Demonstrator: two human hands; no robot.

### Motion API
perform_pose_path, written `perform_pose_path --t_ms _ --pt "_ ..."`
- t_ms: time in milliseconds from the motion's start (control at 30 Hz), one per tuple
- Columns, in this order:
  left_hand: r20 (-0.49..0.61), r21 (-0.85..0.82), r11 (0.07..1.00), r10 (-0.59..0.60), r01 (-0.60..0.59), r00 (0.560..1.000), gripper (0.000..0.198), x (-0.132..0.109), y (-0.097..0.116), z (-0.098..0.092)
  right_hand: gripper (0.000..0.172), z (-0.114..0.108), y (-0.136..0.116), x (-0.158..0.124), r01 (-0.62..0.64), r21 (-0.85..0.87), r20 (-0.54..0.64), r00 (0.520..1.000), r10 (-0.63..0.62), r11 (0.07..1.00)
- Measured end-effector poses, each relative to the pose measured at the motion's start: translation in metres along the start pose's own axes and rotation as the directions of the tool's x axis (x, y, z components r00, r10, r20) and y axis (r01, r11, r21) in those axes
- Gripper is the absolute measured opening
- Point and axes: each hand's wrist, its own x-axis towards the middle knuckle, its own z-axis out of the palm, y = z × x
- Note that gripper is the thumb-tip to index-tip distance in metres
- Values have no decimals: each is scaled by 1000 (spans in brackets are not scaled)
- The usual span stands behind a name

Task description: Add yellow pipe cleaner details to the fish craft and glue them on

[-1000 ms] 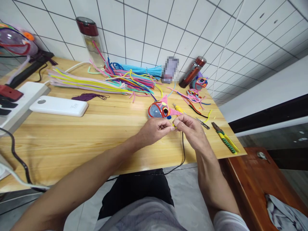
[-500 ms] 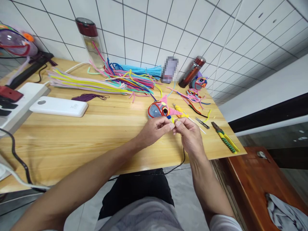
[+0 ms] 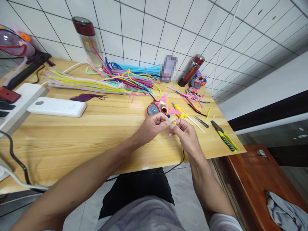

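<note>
Over the front of the wooden table, my right hand pinches a small yellow piece of pipe cleaner between thumb and fingers. My left hand is closed close beside it, thumb against the bent fingers; whatever it may hold there is hidden. Just behind my left hand lies a clear rounded figure trimmed with red, yellow and pink pipe cleaners, with a black eye and pink pointed parts. A yellow glue gun with a white stick lies to the right of that figure, behind my right hand.
Small snips and green-yellow pliers lie at right. Bundles of pipe cleaners stretch across the back, near a glass bottle and a red-brown flask. A white power bank and a power strip are at left.
My hands have drawn slightly apart, and the yellow piece now shows in my right fingers. The whole view has shifted a little.
</note>
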Motion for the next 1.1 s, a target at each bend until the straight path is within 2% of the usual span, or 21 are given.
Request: perform_pose_path --t_ms 67,233,300,500,600,967,1100 --pt "11 -4 1000 -4 4 1000 32 0 0 0 27 -1 -1 1 -3 2 3 1000 3 1000" --pt "-24 -25 1000 12 -13 1000 32 2 -3 -2 38 0 0 2 -43 228 3 999 43 973" --pt "-26 -26 999 19 -20 999 30 2 -4 -2 41 2 3 2 -59 268 -8 998 64 962" --pt "-62 54 998 30 -27 998 28 -1 -1 0 41 2 7 -2 -56 166 -6 998 58 984" --pt "-43 106 994 20 -15 999 24 -1 -1 1 40 2 7 -4 -49 127 0 999 50 991" --pt "-71 173 985 26 -14 997 22 -3 -11 3 34 7 14 -8 -35 124 -39 998 40 992" --pt "-60 196 980 30 -18 998 24 -5 -10 6 29 4 18 -12 -9 87 -111 994 19 996"
